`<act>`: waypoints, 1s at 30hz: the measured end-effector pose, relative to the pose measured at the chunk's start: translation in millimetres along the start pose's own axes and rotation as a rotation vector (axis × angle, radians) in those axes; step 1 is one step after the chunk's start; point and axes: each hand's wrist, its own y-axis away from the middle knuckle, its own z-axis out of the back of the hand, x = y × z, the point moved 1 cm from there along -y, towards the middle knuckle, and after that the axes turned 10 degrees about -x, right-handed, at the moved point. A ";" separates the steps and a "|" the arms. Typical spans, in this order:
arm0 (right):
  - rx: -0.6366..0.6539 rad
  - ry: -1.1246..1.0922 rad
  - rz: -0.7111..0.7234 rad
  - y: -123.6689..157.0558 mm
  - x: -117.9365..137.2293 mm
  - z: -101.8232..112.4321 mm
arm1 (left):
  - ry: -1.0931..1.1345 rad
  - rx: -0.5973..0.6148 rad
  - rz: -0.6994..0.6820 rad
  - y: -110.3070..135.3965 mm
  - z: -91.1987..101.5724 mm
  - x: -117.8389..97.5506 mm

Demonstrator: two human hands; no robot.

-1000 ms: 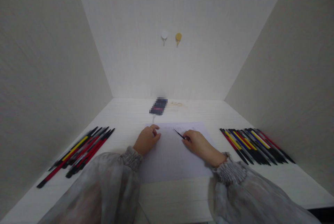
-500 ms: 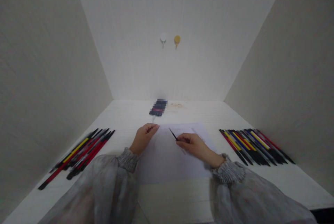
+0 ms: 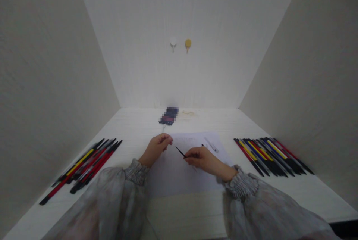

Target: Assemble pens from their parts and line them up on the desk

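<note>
My right hand (image 3: 200,158) pinches a thin, dark, pointed pen (image 3: 180,152) over the white paper (image 3: 184,184). The pen slants up and left, its rear end hidden in the fingers. Just left of the tip is my left hand (image 3: 156,147), its thumb and fingers pressed together above the paper's left edge. Anything between those fingertips is too small to make out. A small clear, greyish tube-like piece (image 3: 212,145) lies on the paper beyond my right hand. Some faint writing shows near the sheet's top.
Several black, red and yellow pens (image 3: 84,165) lie in a slanted group at left. A second row of pens (image 3: 272,156) lies at right. A phone with a blurred screen (image 3: 169,116) rests at the back. Walls enclose three sides; two hooks (image 3: 188,43) hang on the back one.
My right hand has moved slightly left and nearer to me with the pen. The fingers of my left hand have curled inward. The clear piece shows more fully.
</note>
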 end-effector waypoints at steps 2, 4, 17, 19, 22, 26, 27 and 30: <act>-0.060 0.121 0.024 -1.6 -1.8 4.4 | -0.050 -0.045 -0.024 -1.3 3.8 2.0; -0.160 0.291 0.065 -3.5 -3.7 10.1 | -0.164 -0.040 -0.080 -0.7 4.9 3.0; -0.275 0.863 0.033 -0.3 -6.4 10.9 | -0.732 0.113 -0.494 2.7 -11.2 5.0; -0.268 0.874 0.033 0.3 -5.7 10.3 | -0.746 0.097 -0.499 1.8 -12.2 7.4; -0.265 0.883 0.035 1.0 -5.3 9.6 | -0.752 0.092 -0.498 1.8 -14.7 8.5; -0.272 0.888 0.041 1.5 -6.6 10.4 | -0.714 0.052 -0.492 1.4 -14.7 5.8; -0.282 0.888 0.052 1.4 -6.7 10.9 | -0.702 0.016 -0.492 1.1 -13.0 4.7; -0.322 0.871 0.151 0.5 -4.4 10.4 | -0.704 -0.112 -0.490 0.8 -4.1 1.7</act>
